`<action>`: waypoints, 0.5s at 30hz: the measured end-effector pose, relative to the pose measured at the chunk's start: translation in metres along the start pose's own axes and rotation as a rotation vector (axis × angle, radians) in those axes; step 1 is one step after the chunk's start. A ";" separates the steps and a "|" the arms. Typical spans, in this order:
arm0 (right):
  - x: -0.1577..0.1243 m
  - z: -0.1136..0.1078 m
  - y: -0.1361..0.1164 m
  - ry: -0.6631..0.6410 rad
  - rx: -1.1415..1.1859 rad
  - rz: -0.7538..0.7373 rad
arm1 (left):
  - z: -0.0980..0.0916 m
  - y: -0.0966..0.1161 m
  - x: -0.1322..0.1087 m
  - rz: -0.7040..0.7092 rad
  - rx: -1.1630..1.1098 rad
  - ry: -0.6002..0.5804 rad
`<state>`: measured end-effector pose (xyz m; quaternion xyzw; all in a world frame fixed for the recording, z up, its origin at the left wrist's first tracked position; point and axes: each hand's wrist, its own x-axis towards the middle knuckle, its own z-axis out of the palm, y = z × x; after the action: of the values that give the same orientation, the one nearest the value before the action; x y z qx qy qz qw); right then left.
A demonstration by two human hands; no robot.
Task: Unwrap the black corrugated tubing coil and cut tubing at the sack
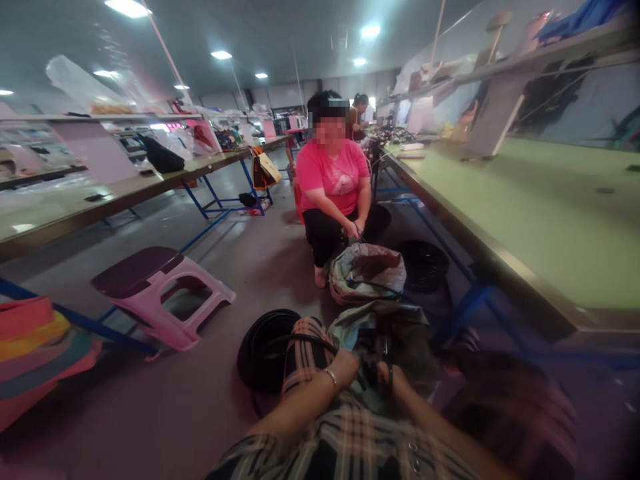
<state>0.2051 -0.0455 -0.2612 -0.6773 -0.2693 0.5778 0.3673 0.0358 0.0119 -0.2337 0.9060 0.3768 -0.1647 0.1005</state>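
My left hand is closed around a black cord, which passes over my knee from a thick black coil on the floor. Close by on the right, my right hand grips what look like dark scissors; their blades are blurred and hard to make out. Both hands are over an open grey-green woven sack between my knees. Dark pieces inside it are too dim to name.
Opposite me squats a person in a pink shirt, hands together above another open sack. A black bundle lies beside it. A pink stool stands left; a long green-topped table with blue legs runs along the right.
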 end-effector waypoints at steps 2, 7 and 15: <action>0.000 0.001 -0.001 -0.011 0.022 -0.009 | -0.002 0.000 -0.002 0.001 0.000 -0.023; 0.001 0.005 -0.006 0.001 0.014 0.067 | -0.004 -0.001 -0.006 -0.014 -0.026 -0.030; 0.002 0.002 -0.003 -0.024 0.045 0.078 | -0.006 -0.004 -0.010 -0.063 -0.048 -0.045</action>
<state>0.2043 -0.0414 -0.2601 -0.6719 -0.2340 0.6055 0.3567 0.0278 0.0096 -0.2251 0.8871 0.4067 -0.1789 0.1253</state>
